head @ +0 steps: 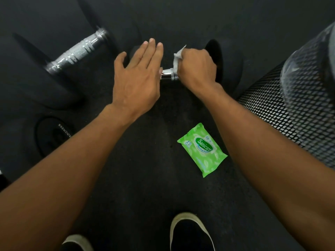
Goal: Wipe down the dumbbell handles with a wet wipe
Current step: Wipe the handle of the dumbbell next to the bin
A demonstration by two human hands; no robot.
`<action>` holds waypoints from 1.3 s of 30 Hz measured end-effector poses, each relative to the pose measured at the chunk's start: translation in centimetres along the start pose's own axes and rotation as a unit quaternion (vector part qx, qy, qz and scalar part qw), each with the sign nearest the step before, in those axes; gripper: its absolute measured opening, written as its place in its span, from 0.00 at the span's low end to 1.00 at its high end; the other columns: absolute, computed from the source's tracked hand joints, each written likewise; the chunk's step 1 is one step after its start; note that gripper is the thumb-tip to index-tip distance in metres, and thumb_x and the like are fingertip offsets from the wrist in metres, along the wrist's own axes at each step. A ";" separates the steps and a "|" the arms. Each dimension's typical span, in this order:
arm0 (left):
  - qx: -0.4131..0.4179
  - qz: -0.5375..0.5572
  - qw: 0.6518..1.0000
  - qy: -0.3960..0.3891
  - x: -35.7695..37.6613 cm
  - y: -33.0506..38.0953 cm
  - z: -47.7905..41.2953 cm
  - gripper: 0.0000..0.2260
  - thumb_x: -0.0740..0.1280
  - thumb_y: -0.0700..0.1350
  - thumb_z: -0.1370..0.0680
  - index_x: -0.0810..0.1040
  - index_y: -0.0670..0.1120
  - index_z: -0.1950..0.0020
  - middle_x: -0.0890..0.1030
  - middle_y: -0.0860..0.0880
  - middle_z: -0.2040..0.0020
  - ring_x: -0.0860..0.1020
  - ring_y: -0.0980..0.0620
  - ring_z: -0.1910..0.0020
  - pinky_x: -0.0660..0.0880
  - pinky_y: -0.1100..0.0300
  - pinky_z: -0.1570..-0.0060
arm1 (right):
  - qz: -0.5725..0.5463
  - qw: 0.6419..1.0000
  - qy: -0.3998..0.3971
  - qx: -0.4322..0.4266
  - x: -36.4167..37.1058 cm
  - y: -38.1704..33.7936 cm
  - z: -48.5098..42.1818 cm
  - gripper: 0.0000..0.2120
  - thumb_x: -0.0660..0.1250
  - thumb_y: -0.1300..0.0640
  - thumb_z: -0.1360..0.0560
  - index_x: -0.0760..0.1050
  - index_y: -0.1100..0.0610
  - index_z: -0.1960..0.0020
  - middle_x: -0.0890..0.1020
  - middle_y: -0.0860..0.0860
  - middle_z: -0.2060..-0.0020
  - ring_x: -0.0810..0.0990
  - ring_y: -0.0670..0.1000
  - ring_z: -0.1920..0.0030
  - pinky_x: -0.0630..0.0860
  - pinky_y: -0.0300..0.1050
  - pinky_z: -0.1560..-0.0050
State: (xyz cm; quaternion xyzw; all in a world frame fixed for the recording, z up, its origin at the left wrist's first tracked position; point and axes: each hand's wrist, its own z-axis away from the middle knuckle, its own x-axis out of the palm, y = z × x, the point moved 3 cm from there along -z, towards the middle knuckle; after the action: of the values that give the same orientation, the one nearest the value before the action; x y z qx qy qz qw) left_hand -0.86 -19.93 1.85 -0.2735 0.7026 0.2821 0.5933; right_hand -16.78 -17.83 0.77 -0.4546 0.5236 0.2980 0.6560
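A small black dumbbell lies on the dark floor at the centre; only a short stretch of its chrome handle (167, 74) shows between my hands. My right hand (196, 67) grips a white wet wipe (177, 57) wrapped round the right part of that handle, beside the black weight head (217, 58). My left hand (136, 77) has straight fingers laid flat over the dumbbell's left end, hiding that head. A larger dumbbell with a knurled chrome handle (78, 51) lies at the upper left, untouched.
A green pack of wet wipes (202, 149) lies on the rubber floor (145, 160) below my right wrist. A black mesh bin (282, 109) with a clear liner stands at the right. My two black shoes (188, 232) are at the bottom edge.
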 end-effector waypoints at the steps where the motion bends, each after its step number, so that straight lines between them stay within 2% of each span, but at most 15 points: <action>1: 0.001 0.001 1.000 0.003 0.0 0.0 0.0 0.25 0.49 0.49 0.15 0.57 0.44 0.18 0.59 0.45 0.18 0.58 0.49 0.20 0.56 0.39 0.27 | 0.017 1.000 -0.020 0.006 0.0 -0.1 -0.5 0.09 0.61 0.55 0.20 0.78 0.58 0.48 0.81 0.54 0.54 0.79 0.55 0.50 0.73 0.50 0.57; 4: -0.001 0.005 1.000 0.004 -0.1 0.0 0.0 0.25 0.49 0.49 0.15 0.57 0.44 0.18 0.59 0.45 0.18 0.58 0.49 0.20 0.57 0.39 0.27 | -0.003 0.997 -0.076 -0.010 0.2 -0.7 -1.0 0.11 0.60 0.52 0.20 0.78 0.55 0.45 0.80 0.53 0.55 0.80 0.56 0.51 0.69 0.49 0.59; 8: -0.005 0.005 1.000 0.001 0.1 -0.1 0.1 0.25 0.50 0.49 0.15 0.56 0.45 0.18 0.58 0.46 0.18 0.56 0.50 0.19 0.56 0.40 0.26 | -0.048 0.985 -0.121 -0.118 0.1 -1.9 0.1 0.12 0.60 0.47 0.20 0.77 0.51 0.43 0.78 0.50 0.56 0.78 0.54 0.54 0.67 0.48 0.60; 11: 0.000 0.017 1.000 0.003 0.2 -0.2 0.0 0.25 0.50 0.49 0.15 0.56 0.45 0.18 0.58 0.46 0.18 0.57 0.50 0.19 0.56 0.39 0.26 | 0.001 0.987 -0.137 -0.082 -0.2 -1.6 -1.1 0.13 0.62 0.49 0.21 0.76 0.53 0.40 0.78 0.53 0.51 0.74 0.53 0.55 0.69 0.50 0.58; 14: 0.003 0.021 1.000 0.005 0.2 -0.4 0.1 0.25 0.50 0.50 0.15 0.56 0.45 0.18 0.58 0.46 0.18 0.57 0.50 0.19 0.56 0.39 0.26 | -0.020 0.979 -0.184 -0.083 -0.1 -2.3 -1.4 0.14 0.63 0.49 0.21 0.76 0.54 0.39 0.80 0.53 0.49 0.78 0.53 0.52 0.76 0.53 0.53; 16: 0.000 0.019 1.000 0.006 0.2 -0.4 0.1 0.25 0.50 0.49 0.15 0.56 0.46 0.18 0.58 0.47 0.18 0.57 0.51 0.19 0.56 0.39 0.26 | -0.041 0.977 -0.179 -0.106 0.0 -2.6 -0.6 0.10 0.63 0.49 0.21 0.77 0.53 0.44 0.80 0.51 0.54 0.79 0.52 0.55 0.77 0.50 0.55; 19: -0.002 0.026 1.000 0.006 0.3 -0.3 0.2 0.25 0.50 0.49 0.15 0.56 0.46 0.18 0.58 0.47 0.18 0.56 0.51 0.19 0.56 0.39 0.26 | -0.054 0.981 -0.145 -0.115 0.0 -1.6 0.8 0.04 0.62 0.51 0.20 0.74 0.46 0.52 0.76 0.46 0.61 0.76 0.47 0.62 0.67 0.42 0.66; 21: -0.003 0.028 1.000 0.009 0.4 -0.3 0.2 0.25 0.51 0.49 0.15 0.57 0.46 0.18 0.58 0.47 0.18 0.56 0.52 0.19 0.56 0.40 0.26 | -0.027 0.985 -0.117 -0.126 0.2 -1.3 1.7 0.06 0.60 0.52 0.19 0.76 0.48 0.48 0.77 0.48 0.60 0.78 0.50 0.60 0.66 0.44 0.65; 23: -0.007 0.030 0.999 0.009 0.5 -0.3 0.3 0.25 0.51 0.49 0.16 0.57 0.46 0.18 0.58 0.47 0.18 0.56 0.52 0.19 0.56 0.40 0.27 | -0.012 0.985 -0.086 -0.147 0.4 -1.6 2.5 0.10 0.57 0.53 0.19 0.76 0.51 0.43 0.80 0.53 0.57 0.79 0.55 0.57 0.69 0.48 0.62; 27: -0.005 0.038 0.999 0.005 0.4 -0.4 0.0 0.25 0.49 0.49 0.15 0.56 0.46 0.18 0.58 0.47 0.18 0.56 0.52 0.19 0.55 0.40 0.26 | -0.046 0.984 -0.081 -0.149 1.0 -2.7 2.3 0.12 0.55 0.54 0.19 0.74 0.53 0.41 0.78 0.50 0.57 0.80 0.54 0.56 0.72 0.50 0.60; 28: -0.004 0.036 0.999 0.003 0.4 -0.4 0.0 0.25 0.49 0.50 0.15 0.56 0.46 0.18 0.58 0.47 0.18 0.56 0.52 0.19 0.55 0.40 0.26 | -0.051 0.986 -0.061 -0.148 1.2 -2.9 2.4 0.13 0.55 0.54 0.19 0.75 0.54 0.41 0.79 0.50 0.55 0.81 0.55 0.55 0.72 0.50 0.59; 30: -0.009 0.032 0.999 0.001 0.3 -0.4 0.0 0.25 0.49 0.49 0.15 0.56 0.46 0.18 0.58 0.48 0.18 0.56 0.52 0.19 0.55 0.40 0.26 | -0.048 0.989 -0.016 -0.142 1.8 -2.9 3.7 0.17 0.53 0.54 0.17 0.73 0.54 0.32 0.80 0.51 0.40 0.82 0.59 0.51 0.77 0.51 0.57; 32: -0.011 0.032 0.999 0.002 0.4 -0.4 0.0 0.25 0.50 0.49 0.16 0.56 0.46 0.18 0.58 0.47 0.18 0.56 0.52 0.19 0.56 0.40 0.26 | -0.029 0.990 -0.007 -0.138 2.7 -2.7 5.9 0.22 0.53 0.56 0.18 0.65 0.51 0.24 0.69 0.47 0.26 0.83 0.61 0.49 0.80 0.55 0.55; 36: -0.015 0.041 0.999 0.002 0.5 -0.2 0.0 0.25 0.49 0.49 0.15 0.55 0.46 0.18 0.57 0.47 0.18 0.55 0.52 0.19 0.55 0.40 0.26 | -0.037 0.993 -0.012 -0.112 4.0 -2.4 7.3 0.26 0.55 0.59 0.19 0.61 0.49 0.22 0.61 0.44 0.23 0.84 0.60 0.51 0.79 0.53 0.57; 39: -0.021 0.046 0.999 -0.001 0.4 -0.1 0.0 0.25 0.49 0.49 0.15 0.56 0.46 0.18 0.57 0.47 0.18 0.55 0.52 0.19 0.54 0.39 0.25 | -0.023 0.993 -0.017 -0.113 3.4 -3.0 5.9 0.21 0.53 0.56 0.17 0.65 0.53 0.25 0.66 0.48 0.24 0.82 0.61 0.47 0.79 0.53 0.53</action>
State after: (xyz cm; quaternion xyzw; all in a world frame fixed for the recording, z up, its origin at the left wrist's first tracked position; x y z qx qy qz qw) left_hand -0.83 -20.03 1.46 -0.2527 0.7078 0.3241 0.5745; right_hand -10.78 -13.95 -1.36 -0.5330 0.4648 0.3474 0.6158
